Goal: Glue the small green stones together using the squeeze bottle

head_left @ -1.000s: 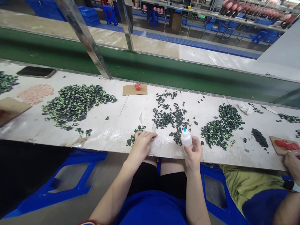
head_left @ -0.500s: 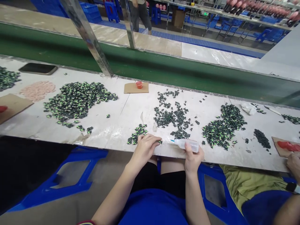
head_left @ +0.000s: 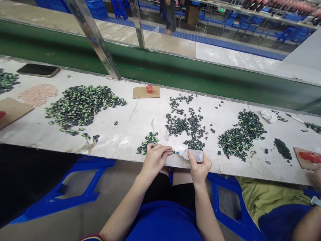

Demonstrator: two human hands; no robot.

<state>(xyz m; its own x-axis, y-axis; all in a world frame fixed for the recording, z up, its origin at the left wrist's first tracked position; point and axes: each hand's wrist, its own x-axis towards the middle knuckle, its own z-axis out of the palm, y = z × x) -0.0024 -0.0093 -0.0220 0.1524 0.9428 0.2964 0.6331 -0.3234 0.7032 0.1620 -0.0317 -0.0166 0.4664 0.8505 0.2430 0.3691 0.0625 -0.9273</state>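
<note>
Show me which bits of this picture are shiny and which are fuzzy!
In the head view, pale glare lies on the white table, left of the small pile, and the metal post gleams; in the head view too, the faraway pink things look soft, while the bottle shows clearly enough.

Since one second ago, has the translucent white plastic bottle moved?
Yes: against the small red cup, the bottle shifted left, tipping from upright to sideways.

Wht bench (head_left: 140, 117) holds piled dk grn pcs (head_left: 80, 105), pink bits (head_left: 40, 94), phone (head_left: 38, 70), cardbd (head_left: 140, 92) & crumpled wht wad (head_left: 269, 115).
</note>
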